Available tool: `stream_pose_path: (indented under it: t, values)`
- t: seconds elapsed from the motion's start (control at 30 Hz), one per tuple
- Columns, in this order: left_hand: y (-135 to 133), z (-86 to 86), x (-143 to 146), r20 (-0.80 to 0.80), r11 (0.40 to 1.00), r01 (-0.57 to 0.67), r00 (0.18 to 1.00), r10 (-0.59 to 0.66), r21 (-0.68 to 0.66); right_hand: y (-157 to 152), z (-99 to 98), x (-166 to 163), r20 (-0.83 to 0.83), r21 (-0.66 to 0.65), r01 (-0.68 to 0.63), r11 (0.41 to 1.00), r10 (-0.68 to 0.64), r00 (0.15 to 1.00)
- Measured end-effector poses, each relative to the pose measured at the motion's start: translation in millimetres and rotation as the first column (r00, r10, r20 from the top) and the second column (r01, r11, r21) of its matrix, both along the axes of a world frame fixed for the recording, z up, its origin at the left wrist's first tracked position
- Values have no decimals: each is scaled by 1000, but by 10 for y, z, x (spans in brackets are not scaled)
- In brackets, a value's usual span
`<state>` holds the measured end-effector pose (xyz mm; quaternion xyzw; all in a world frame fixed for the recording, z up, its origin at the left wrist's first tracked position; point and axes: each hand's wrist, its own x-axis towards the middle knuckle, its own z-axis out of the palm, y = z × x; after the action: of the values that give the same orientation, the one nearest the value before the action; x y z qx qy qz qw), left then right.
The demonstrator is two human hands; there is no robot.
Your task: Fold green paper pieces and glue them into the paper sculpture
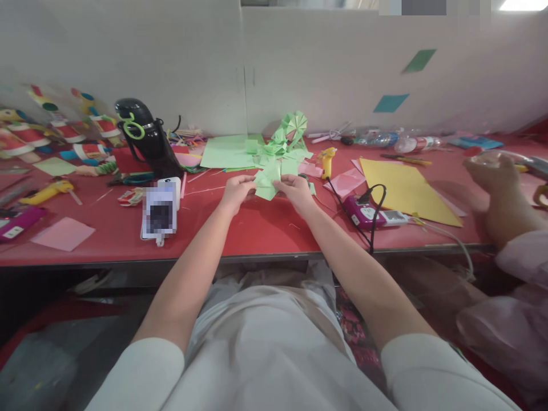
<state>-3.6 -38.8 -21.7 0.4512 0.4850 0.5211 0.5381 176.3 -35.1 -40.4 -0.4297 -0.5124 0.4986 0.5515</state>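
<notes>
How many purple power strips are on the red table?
2: one power strip at the view's left edge, another power strip right of the right hand. More may be hidden.

I face a pale grey wall (171,63) w/ a vert. seam (245,97) approx. mid. On its R side, a green pc (420,60) sits above a blue pc (391,103). Bright white light (523,4), top R corner. My tbl (257,231) is red w/ a dark front edge (274,258); deep shadow underneath, lower L.
</notes>
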Motion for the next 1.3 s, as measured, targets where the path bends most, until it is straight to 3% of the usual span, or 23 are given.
stream_pose_path:
  t: [0.23, 0.47, 0.73, 0.9, 1.0, 1.1, 1.3]
  values:
    - [12, -90, 9, -101, 979, 56, 994, -37, 194, -20, 19, -21, 50, 13, -16, 1000, 15, 999]
    - [14, -85, 4, -144, 975, 55, 989, -24, 214, -23, 14, -29, 23, 19, -47, 999, 46, 999]
    - [23, -130, 32, -152, 959, 145, 982, -109, 245, -36, -12, -53, 63, 66, -110, 992, 105, 992]
    - [43, -140, 19, -191, 941, 84, 981, -21, 327, -31, 3, -53, 46, 72, -78, 994, 75, 996]
    - [65, -150, 4, -225, 923, 108, 974, -24, 369, -25, 16, -48, 46, 70, -42, 997, 39, 998]
    - [64, -146, -4, -222, 935, 127, 974, -53, 331, -30, 36, -44, 49, 78, 1, 997, -5, 999]
    - [4, -51, -11, -66, 982, 74, 996, -63, 175, -20, 41, -32, 57, 89, 51, 995, -56, 997]
